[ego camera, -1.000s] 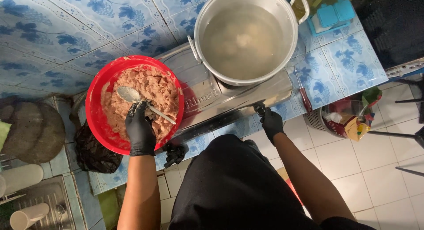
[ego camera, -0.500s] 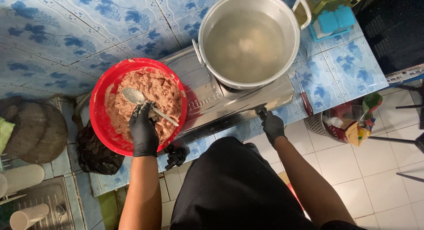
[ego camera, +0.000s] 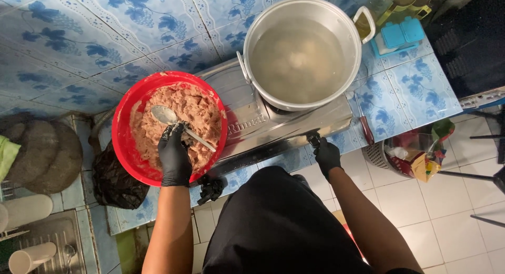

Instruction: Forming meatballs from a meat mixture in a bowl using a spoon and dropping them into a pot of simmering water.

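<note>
While gripping spoon (ego camera: 181, 128) and stove knob (ego camera: 314, 139), both gloved hands closed, pot (ego camera: 300, 56) between

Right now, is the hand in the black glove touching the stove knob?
Touching. The head view shows the right hand with its gloved fingertips closed on the black stove knob at the stove's front edge, no gap between them.

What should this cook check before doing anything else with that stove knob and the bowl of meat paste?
1. Right hand on the stove knob: ok, fingers touch it.
2. Flame lit under the pot: cannot tell, burner hidden.
3. Pot filled with liquid: ok, cloudy water shows.
4. Left hand in the red bowl: ok, on the paste.
5. Spoon within reach: ok, lying in the bowl.
6. Both hands gloved: ok, black gloves.
</note>
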